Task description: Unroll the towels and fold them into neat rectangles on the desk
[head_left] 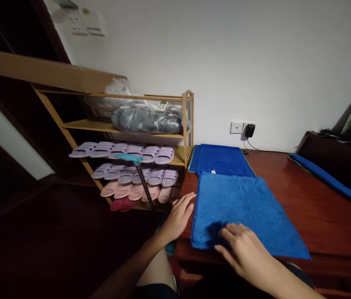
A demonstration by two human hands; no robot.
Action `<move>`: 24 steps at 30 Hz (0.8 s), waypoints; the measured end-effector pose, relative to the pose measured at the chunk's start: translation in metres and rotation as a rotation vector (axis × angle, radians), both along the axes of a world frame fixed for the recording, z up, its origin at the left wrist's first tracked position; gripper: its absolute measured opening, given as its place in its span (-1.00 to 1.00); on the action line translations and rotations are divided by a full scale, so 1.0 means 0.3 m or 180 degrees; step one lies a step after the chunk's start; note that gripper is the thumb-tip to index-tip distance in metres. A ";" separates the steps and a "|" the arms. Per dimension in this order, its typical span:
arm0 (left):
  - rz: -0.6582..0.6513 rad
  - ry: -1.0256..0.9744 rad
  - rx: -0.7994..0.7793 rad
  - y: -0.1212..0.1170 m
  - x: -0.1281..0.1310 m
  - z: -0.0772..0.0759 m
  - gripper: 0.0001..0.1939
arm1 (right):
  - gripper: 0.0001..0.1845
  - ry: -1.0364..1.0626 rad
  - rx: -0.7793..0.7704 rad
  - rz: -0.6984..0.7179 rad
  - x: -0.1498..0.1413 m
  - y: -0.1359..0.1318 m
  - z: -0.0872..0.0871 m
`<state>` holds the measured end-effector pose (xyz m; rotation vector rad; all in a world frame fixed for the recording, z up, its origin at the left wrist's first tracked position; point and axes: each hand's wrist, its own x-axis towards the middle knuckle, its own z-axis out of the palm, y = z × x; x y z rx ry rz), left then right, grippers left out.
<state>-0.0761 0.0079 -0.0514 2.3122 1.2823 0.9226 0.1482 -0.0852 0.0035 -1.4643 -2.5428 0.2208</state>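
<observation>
A light blue towel (pixel 240 203), folded into a rough rectangle, lies on the reddish wooden table (pixel 315 207) near its front edge. Beside the towel's left edge is my left hand (pixel 177 218), its fingers stretched out and no object in it. My right hand (pixel 240 249) is over the towel's near part, fingers loosely bent and apart, casting a shadow on the cloth; whether the fingertips touch it I cannot tell. Behind this towel lies a darker blue folded cloth (pixel 222 160) with green edging.
A wooden shoe rack (pixel 188 124) with several slippers (pixel 164 155) and plastic-wrapped bundles (pixel 150 118) stands left. A teal-topped pole (pixel 144 182) leans before it. A rolled blue cloth (pixel 327 178) lies at the right. A black charger (pixel 249 131) is plugged into the wall.
</observation>
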 end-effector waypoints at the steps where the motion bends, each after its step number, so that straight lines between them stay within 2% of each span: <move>1: 0.0012 -0.0059 0.0008 0.004 -0.001 -0.005 -0.61 | -0.67 -0.0022 -0.0066 0.0072 -0.049 0.006 0.007; 5: 0.0042 -0.0021 0.0110 0.008 -0.002 -0.018 -0.59 | -0.59 -0.0225 -0.0259 0.0092 -0.173 0.055 -0.003; 8: 0.0007 0.0064 0.0180 0.004 -0.002 -0.020 -0.60 | -0.57 -0.0411 -0.0441 0.0090 -0.202 0.094 -0.028; 10: -0.0016 0.0094 0.0210 0.002 -0.002 -0.021 -0.61 | -0.65 -0.0426 -0.0570 0.0158 -0.198 0.111 -0.039; 14: -0.0050 0.0032 0.0235 0.001 -0.003 -0.021 -0.64 | -0.80 -0.0079 -0.0792 0.0276 -0.168 0.130 -0.040; 18: -0.0040 -0.0012 0.0203 -0.001 -0.004 -0.013 -0.64 | -0.85 0.0639 -0.1033 0.0370 -0.127 0.148 -0.037; 21: -0.0065 0.0200 0.0195 -0.010 0.000 -0.001 -0.59 | -0.84 0.1077 -0.0969 0.0061 -0.055 0.175 -0.032; 24: -0.0192 0.0622 0.0190 -0.022 0.008 0.009 -0.50 | -0.80 0.1132 -0.0802 -0.0408 0.075 0.208 -0.035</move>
